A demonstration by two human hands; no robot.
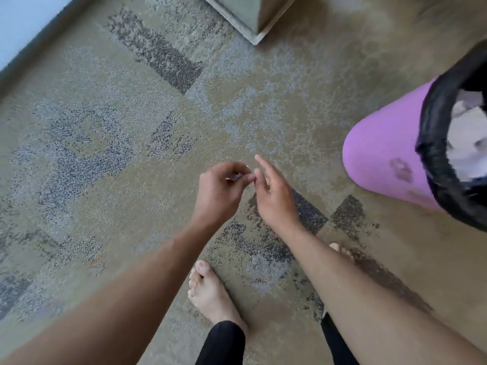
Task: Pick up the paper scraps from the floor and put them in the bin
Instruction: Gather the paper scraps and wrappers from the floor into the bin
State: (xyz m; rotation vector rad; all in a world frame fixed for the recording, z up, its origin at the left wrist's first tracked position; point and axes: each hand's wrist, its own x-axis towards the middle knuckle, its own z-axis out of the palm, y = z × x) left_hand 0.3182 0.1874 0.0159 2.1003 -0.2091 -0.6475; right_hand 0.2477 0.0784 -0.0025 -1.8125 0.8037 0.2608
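My left hand [220, 192] is curled above the carpet, its fingertips pinching a tiny pale paper scrap [237, 177]. My right hand [274, 196] hovers right beside it with fingers spread, its fingertips touching the left hand's fingertips at the scrap. The purple bin [382, 159] with a black liner [434, 133] stands at the right edge, and white paper [466, 143] lies inside it. I see no other scraps on the floor in this view.
Patterned beige and grey carpet [131, 127] covers the floor. A furniture corner [253, 19] stands at the top middle. A pale wall with a baseboard [15, 30] runs along the top left. My bare feet [210, 293] are below the hands.
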